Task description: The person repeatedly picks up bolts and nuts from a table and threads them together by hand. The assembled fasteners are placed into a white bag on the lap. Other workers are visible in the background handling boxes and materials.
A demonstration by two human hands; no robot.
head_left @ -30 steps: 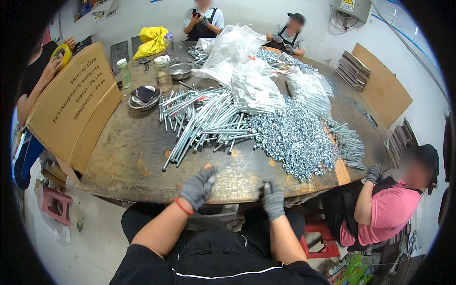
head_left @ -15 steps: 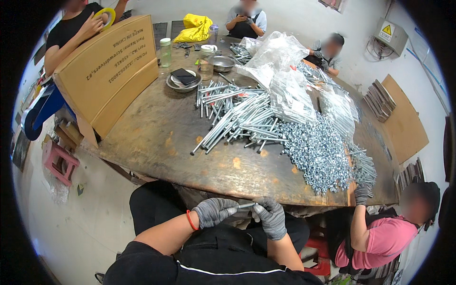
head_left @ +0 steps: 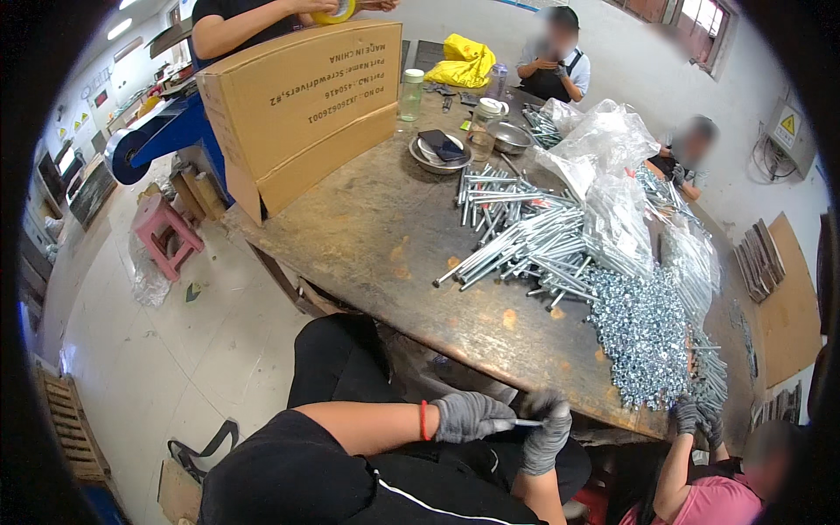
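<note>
Over my lap, just off the table's near edge, my left hand [head_left: 472, 416] in a grey glove closes around a slim metal bolt [head_left: 528, 423]. The far end of the bolt runs into the grip of my right hand [head_left: 547, 430], also gloved; its upper fingers are blurred by motion. Whether a nut is on that end is hidden. Beyond my hands, a pile of long silver bolts [head_left: 525, 232] covers the middle of the table [head_left: 367, 254]. A heap of small shiny nuts [head_left: 643, 341] lies right of it.
A cardboard box [head_left: 306, 105] stands at the left, with a person behind it holding yellow tape [head_left: 337, 10]. Clear plastic bags [head_left: 612, 140] lie by the bolts. A metal bowl with a phone [head_left: 442, 146] sits farther back. A co-worker's gloved hands [head_left: 696, 418] work at the right edge.
The view has swung left, so the table and piles appear farther right. My hands stay together on the bolt; the right fingers have shifted around its end. The right co-worker now shows both hands.
</note>
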